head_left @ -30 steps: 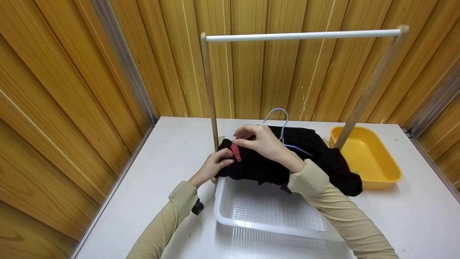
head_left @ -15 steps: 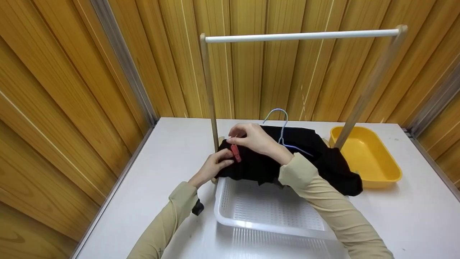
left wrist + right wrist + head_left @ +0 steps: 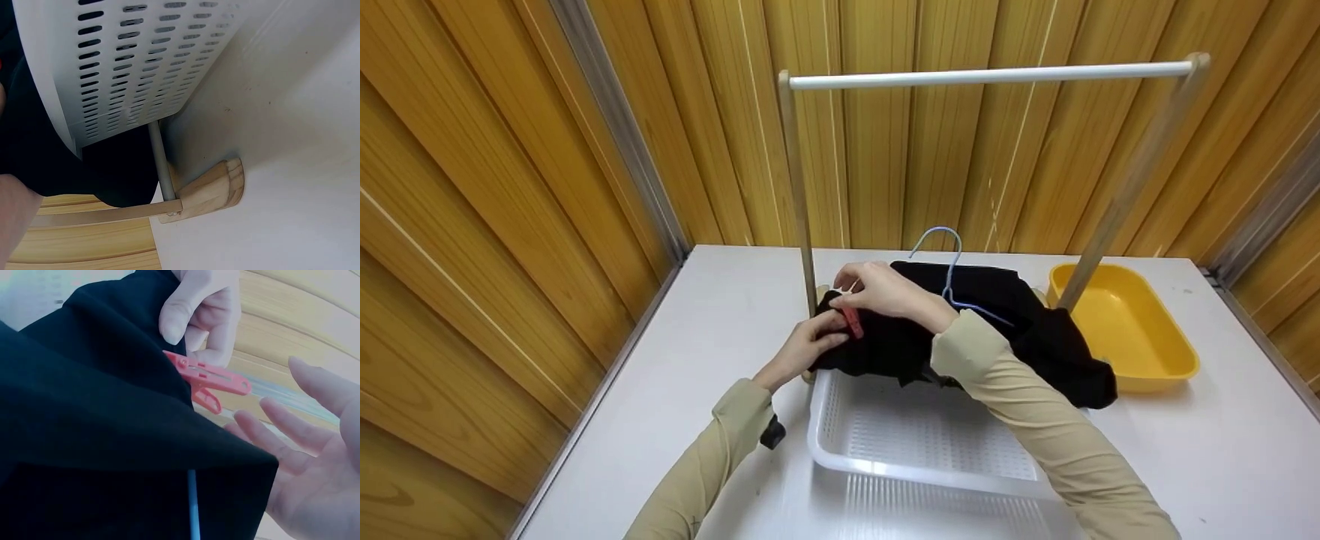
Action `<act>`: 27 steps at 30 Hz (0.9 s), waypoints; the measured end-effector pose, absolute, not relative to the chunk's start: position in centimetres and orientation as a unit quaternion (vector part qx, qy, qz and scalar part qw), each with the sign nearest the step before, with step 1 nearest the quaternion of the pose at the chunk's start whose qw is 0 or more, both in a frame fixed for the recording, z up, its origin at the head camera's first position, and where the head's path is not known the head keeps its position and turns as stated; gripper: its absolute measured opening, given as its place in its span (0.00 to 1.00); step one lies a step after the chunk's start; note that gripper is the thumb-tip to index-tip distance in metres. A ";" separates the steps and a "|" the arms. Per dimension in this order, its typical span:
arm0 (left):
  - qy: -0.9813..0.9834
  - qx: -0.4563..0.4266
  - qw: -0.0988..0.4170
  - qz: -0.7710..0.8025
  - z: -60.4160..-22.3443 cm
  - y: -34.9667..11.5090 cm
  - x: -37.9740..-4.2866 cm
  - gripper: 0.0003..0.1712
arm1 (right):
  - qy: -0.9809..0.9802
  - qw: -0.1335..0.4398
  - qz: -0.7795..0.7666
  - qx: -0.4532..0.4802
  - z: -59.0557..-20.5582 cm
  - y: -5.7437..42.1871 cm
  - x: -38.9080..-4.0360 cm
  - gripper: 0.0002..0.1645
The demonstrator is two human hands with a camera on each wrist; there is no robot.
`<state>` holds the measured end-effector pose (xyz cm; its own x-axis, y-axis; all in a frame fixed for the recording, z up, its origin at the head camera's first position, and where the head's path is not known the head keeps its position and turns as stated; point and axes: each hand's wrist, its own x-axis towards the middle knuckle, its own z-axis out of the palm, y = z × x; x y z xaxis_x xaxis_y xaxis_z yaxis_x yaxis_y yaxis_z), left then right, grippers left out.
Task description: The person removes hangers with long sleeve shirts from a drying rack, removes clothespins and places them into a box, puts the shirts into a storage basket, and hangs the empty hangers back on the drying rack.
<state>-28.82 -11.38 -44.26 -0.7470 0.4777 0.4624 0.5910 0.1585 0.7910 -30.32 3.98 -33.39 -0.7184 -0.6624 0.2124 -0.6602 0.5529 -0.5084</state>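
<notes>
A black garment (image 3: 1035,330) lies draped over the white basket, with a blue wire hanger (image 3: 949,289) whose hook sticks up at the back. Near the garment's left end, my left hand (image 3: 802,345) pinches the cloth between thumb and fingers. A red clothespin (image 3: 211,379) is clipped on the cloth beside those fingers, its handles pointing away from the garment. Close to the handles is my right hand (image 3: 881,291); in the right wrist view its fingers are spread and apart from the clothespin. The left hand's fingertips behind the cloth are hidden.
The white perforated basket (image 3: 930,478) stands on the white table (image 3: 660,420). A rack with wooden posts and a white rail (image 3: 990,76) rises behind it. A yellow tray (image 3: 1181,349) sits at the right. Wood-patterned walls (image 3: 877,165) stand behind and at the left.
My right hand has shifted left over the clothespin's upper end, its thumb now in front of it in the head view. The left hand stays on the cloth.
</notes>
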 end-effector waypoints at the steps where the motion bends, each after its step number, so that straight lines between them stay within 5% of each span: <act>1: -0.761 -0.351 0.053 -0.543 -44.0 -11.3 -28.6 0.07 | 0.883 0.006 -0.284 -0.375 -33.4 4.0 -30.4 0.20; 27: -0.766 -0.344 0.035 -0.542 -44.7 -11.7 -29.3 0.07 | 0.879 0.096 -0.271 -0.380 -34.0 4.1 -31.2 0.16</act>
<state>-29.26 -11.65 -44.73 -0.7606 0.4892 0.4267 0.5653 0.1761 0.8058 -31.22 4.13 -33.95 -0.6930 -0.7199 0.0377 -0.6160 0.5642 -0.5498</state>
